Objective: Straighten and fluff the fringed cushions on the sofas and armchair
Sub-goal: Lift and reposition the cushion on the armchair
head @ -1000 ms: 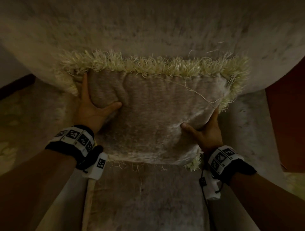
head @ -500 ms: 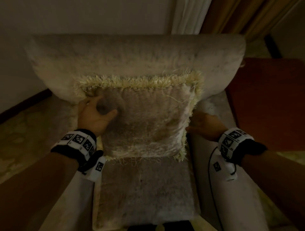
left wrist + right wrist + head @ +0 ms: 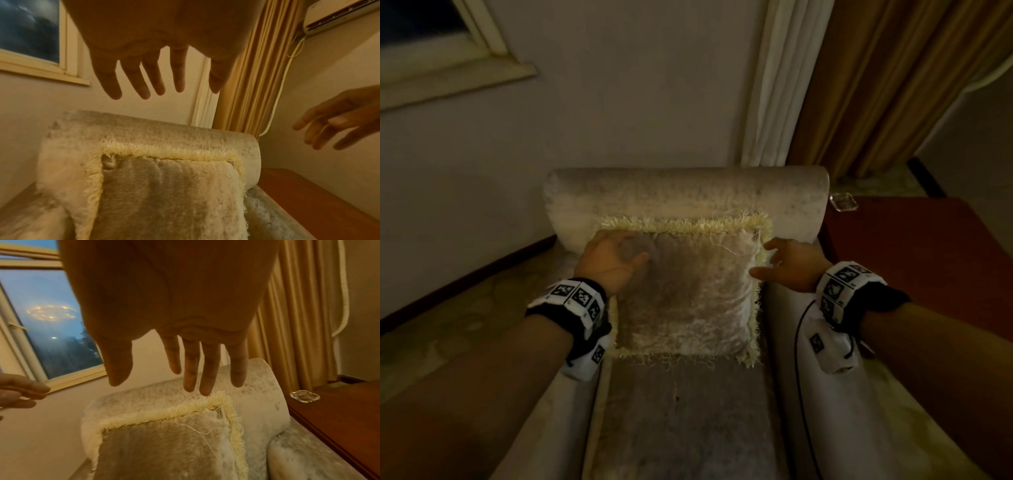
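A beige velvet cushion with a cream fringe leans upright against the backrest of a pale armchair. My left hand hovers in front of its upper left corner. In the left wrist view that left hand has straight, spread fingers in the air above the cushion and holds nothing. My right hand is just off the cushion's upper right edge. The right wrist view shows the right hand with straight fingers over the top right corner of the cushion, where loose threads hang.
A red-brown wooden side table stands right of the armchair with a small glass dish on its far corner. Tan curtains hang behind it. A window is up on the left wall, and patterned floor lies left.
Both hands gripped the cushion's sides a second ago. The right hand let go first, then the left lifted off. The view has pulled back and the cushion stays against the backrest.
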The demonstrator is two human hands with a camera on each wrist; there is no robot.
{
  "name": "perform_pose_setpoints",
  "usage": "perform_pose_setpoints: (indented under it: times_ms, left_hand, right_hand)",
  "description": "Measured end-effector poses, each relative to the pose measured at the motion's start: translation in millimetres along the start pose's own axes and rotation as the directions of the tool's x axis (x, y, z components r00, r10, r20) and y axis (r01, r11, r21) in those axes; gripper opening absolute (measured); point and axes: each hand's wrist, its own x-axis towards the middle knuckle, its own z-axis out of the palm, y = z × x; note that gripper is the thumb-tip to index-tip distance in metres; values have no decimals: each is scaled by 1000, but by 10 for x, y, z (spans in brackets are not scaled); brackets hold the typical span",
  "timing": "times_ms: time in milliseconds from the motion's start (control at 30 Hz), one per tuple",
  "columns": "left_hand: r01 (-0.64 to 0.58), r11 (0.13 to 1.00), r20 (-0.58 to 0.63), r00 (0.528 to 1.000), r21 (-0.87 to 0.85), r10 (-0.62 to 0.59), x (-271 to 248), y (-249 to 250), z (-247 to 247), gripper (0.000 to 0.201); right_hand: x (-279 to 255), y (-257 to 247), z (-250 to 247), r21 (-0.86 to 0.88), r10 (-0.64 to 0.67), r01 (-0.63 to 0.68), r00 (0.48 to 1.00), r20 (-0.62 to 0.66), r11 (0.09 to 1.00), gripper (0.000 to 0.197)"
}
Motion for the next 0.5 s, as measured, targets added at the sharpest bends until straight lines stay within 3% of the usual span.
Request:
perform_pose_setpoints:
  times_ms: [100, 333, 500]
  left_hand:
    - [4, 999, -32, 999, 32, -3, -454, 177, -114, 54]
    - [39, 992, 28, 999, 122, -43, -1385, 586, -168, 53]
    - [-43, 973, 82, 996, 226, 25, -1807, 827, -265, 57]
  right_hand:
    - [-323, 14, -13, -10, -61, 61, 998, -17, 998, 84]
    - [-968, 94, 77, -40, -117, 117, 993, 4, 992, 87]
    - [-1340, 17, 49, -98, -175, 172, 984, -17, 980, 88]
